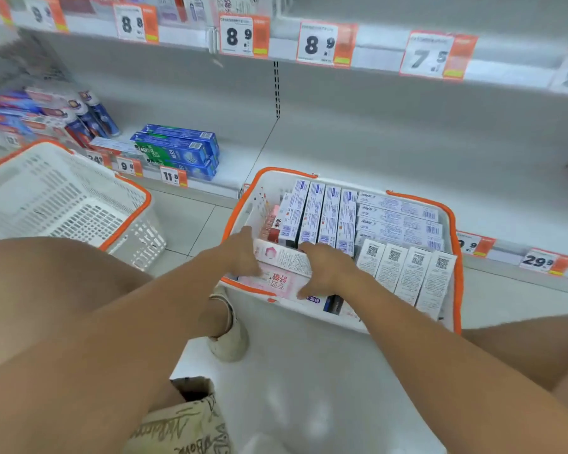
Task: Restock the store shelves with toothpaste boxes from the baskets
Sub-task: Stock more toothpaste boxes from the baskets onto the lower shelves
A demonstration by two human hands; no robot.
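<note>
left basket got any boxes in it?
No. The white basket on the left shows only bare mesh inside, while the basket by the hands is packed with toothpaste boxes.

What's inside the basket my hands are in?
The full basket holds upright toothpaste boxes; left hand and right hand grasp pink boxes. Lower layers are hidden.

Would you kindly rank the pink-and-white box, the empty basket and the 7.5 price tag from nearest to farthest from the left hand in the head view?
1. pink-and-white box, under the left hand.
2. empty basket, on the floor, left.
3. 7.5 price tag, upper shelf edge, right.
</note>
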